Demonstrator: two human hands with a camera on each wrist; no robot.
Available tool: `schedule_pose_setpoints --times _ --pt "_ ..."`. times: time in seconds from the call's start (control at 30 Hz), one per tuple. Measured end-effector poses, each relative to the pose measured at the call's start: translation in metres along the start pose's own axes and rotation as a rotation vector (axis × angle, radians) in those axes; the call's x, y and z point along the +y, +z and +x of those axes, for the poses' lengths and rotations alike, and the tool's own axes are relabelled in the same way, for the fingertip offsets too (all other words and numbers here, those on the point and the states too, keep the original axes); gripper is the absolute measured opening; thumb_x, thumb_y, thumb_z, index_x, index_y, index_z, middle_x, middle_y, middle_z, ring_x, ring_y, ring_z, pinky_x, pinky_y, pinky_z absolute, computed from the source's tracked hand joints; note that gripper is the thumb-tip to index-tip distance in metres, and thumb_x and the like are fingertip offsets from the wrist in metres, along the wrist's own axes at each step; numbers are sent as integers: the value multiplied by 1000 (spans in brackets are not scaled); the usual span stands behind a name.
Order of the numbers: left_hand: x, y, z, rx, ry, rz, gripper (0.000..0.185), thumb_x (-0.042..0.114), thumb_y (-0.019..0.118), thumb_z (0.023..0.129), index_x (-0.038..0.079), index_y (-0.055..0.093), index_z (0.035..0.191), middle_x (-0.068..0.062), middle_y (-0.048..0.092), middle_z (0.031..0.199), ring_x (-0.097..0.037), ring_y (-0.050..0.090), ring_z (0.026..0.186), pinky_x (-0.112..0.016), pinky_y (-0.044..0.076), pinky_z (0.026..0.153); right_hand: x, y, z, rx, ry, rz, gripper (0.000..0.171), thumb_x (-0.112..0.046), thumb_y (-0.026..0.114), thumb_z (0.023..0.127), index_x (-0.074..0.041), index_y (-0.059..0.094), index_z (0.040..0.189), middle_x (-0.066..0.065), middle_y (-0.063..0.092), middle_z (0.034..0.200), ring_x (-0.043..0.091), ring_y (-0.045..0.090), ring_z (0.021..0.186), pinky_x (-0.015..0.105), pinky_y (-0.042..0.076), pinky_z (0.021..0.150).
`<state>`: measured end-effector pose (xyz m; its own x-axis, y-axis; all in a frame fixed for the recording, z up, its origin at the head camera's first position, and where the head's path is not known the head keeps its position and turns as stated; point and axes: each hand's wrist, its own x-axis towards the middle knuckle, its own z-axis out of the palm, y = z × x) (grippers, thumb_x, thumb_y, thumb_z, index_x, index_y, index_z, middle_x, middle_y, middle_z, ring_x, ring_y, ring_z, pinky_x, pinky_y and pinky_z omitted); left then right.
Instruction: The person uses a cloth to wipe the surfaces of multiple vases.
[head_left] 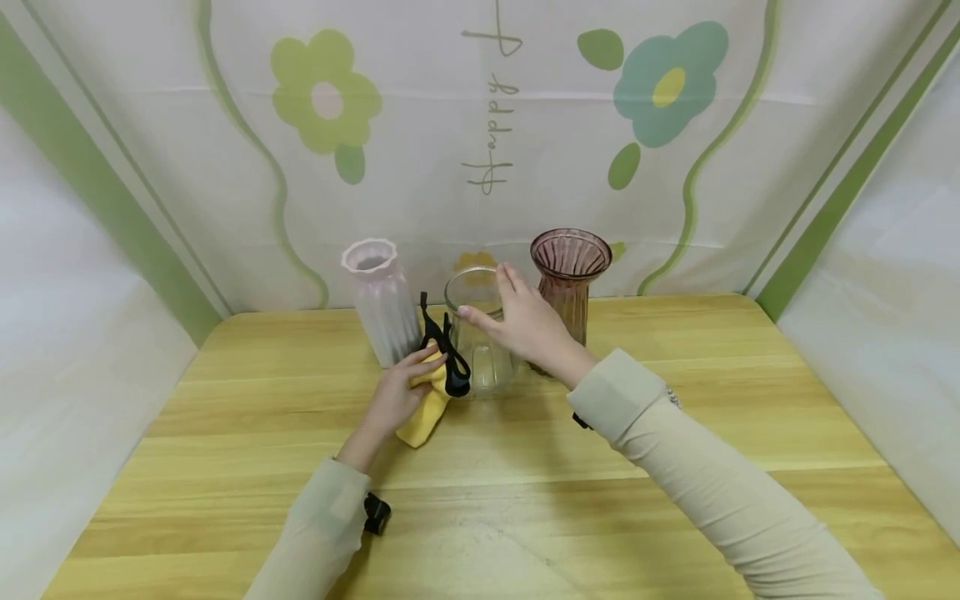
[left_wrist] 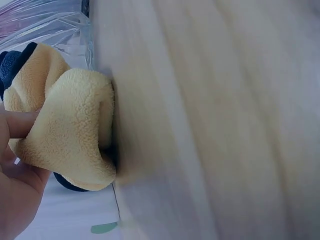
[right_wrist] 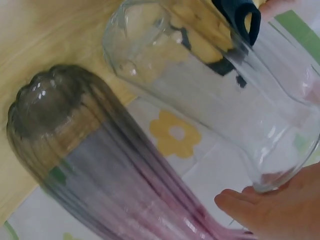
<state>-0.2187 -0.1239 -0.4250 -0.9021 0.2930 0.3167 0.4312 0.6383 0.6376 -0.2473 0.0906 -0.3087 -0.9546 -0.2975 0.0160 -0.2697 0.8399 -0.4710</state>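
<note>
My left hand pinches a yellow fleecy cloth with dark edging, bunched beside the clear vase. In the left wrist view the folded cloth lies between thumb and fingers, close to the wooden surface. At the rim of the clear glass vase, my right hand grips with the thumb in front and the fingers at the far right side. The vase stands upright. In the right wrist view, the clear vase shows the cloth through its wall; part of the right hand is at its rim.
A white-pink fluted vase stands to the left, and a purple ribbed glass vase to the right, partly behind my right hand. All are near the back of the wooden table, before a flowered curtain.
</note>
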Motion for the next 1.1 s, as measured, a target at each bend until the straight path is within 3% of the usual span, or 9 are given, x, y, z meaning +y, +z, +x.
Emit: schedule_pose_setpoints --times 0.23,0.4,0.53,0.73,0.9,0.97,1.1 --pt "1 0 -2 -28 0 -11 52 -13 65 79 7 61 128 -18 51 141 -40 46 131 -49 52 95 19 -10 8 -108 -138 20 85 -61 33 96 -9 0 154 8 -6 162 32 4 150 52 14 121" --pt "2 0 -2 16 22 -58 53 -14 65 78 4 60 128 -20 51 140 -41 45 131 -50 48 100 25 -12 10 -160 -199 53 81 -58 29 98 -8 -1 154 7 -10 162 31 1 150 49 11 123" --pt "8 -2 0 60 33 -104 52 -14 64 79 4 60 128 -19 51 141 -41 46 131 -50 47 102 23 -11 8 -149 -174 60 81 -59 30 97 -10 -2 154 6 -10 162 31 4 150 50 14 122" --pt "20 -7 7 128 32 -147 51 -12 64 81 5 60 128 -17 50 142 -39 44 133 -49 45 104 17 -6 5 -130 -100 84 81 -60 30 97 -13 -5 154 3 -11 162 35 21 146 53 27 117" --pt "30 -6 14 207 64 -163 51 -11 64 82 5 58 129 -17 48 144 -39 44 134 -48 44 106 9 -3 3 -94 -51 82 83 -62 27 96 -11 -6 153 6 -10 162 36 24 145 53 33 114" --pt "32 -5 16 230 78 -162 50 -11 65 81 3 58 129 -18 47 144 -40 44 133 -47 44 106 6 -1 2 -81 -31 78 84 -63 27 96 -11 -6 153 8 -10 162 37 31 142 52 42 107" --pt "34 -4 17 223 85 -144 52 -10 68 79 2 58 128 -20 48 143 -41 46 131 -45 45 105 1 2 1 -59 1 58 84 -63 25 96 -10 -4 154 8 -9 162 39 51 126 43 57 79"
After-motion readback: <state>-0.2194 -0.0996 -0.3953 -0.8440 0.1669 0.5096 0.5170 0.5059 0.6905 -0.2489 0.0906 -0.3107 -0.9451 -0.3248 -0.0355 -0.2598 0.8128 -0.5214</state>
